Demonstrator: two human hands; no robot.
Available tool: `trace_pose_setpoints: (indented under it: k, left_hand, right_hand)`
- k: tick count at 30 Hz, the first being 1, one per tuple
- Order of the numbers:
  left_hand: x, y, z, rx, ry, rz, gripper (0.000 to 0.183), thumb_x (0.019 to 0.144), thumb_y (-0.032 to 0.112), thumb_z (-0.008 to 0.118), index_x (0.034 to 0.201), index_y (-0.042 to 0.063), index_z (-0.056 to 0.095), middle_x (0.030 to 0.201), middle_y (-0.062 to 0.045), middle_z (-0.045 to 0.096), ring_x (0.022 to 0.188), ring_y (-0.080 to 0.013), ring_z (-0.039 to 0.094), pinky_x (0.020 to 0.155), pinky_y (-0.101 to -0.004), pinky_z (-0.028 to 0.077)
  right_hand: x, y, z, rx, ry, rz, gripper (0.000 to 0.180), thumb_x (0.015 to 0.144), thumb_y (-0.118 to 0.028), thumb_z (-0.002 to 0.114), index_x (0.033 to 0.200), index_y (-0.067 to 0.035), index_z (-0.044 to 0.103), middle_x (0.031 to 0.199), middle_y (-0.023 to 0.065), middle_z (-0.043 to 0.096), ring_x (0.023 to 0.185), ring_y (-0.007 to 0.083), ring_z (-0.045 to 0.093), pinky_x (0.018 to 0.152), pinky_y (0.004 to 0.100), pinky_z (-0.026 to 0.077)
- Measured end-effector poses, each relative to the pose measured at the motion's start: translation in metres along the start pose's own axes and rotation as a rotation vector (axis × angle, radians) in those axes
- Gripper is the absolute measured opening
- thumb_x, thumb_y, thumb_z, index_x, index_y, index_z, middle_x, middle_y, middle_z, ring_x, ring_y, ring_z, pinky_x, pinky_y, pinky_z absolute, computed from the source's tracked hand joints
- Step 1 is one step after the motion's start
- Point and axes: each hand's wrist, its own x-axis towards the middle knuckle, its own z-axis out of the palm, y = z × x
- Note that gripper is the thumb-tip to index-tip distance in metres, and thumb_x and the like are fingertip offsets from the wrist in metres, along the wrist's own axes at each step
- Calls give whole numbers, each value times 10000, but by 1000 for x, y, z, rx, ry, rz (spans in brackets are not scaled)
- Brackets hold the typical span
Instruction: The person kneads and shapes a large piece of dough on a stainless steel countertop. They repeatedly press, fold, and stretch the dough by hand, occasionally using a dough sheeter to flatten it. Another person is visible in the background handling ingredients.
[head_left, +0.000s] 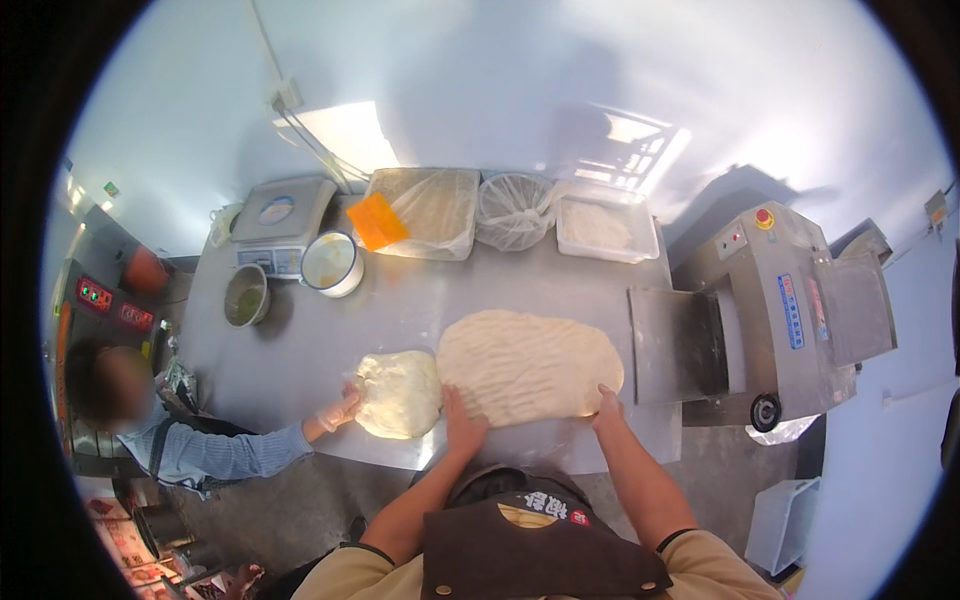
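Observation:
A wide, flattened sheet of dough with finger dents over its surface lies on the metal table in front of me. My left hand is at its lower left edge, between it and a thicker lump of dough. My right hand holds the sheet's lower right edge, thumb on top; the fingers are partly hidden. Whether my left fingers grip the dough or only touch it cannot be told. A co-worker's gloved hand touches the left side of the thicker lump.
A dough machine adjoins the metal table on the right. Along the back stand a scale, a covered tray, a plastic-covered bowl and a flour tub. An enamel pot and a steel bowl stand left.

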Motion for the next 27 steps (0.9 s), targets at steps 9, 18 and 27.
trace_pose_setpoints:
  k: [9,18,27]
  left_hand:
    - [-11,34,17,-274,320,-446,877,823,105,758,1546,-100,308,1521,-286,423,1412,-400,455,1160,-466,413]
    - [-18,53,61,-1159,-239,-1104,710,981,398,685,1510,16,405,1446,-201,538,1343,-376,544,1106,-523,475]
    - [2,43,93,-1917,231,-874,486,1084,397,531,1417,42,536,1408,-147,623,1307,-329,597,1125,-500,506]
  right_hand:
    - [-20,7,12,-113,-114,-151,481,937,-138,760,1371,-34,579,1291,137,676,1116,292,703,897,453,624]
    - [-28,-35,32,-13,-229,58,459,922,-99,791,1333,-62,590,1241,84,686,1091,239,693,882,401,606]
    - [-96,-72,27,-88,-366,-34,504,934,-71,770,1391,-67,556,1279,95,677,1155,262,674,926,429,596]
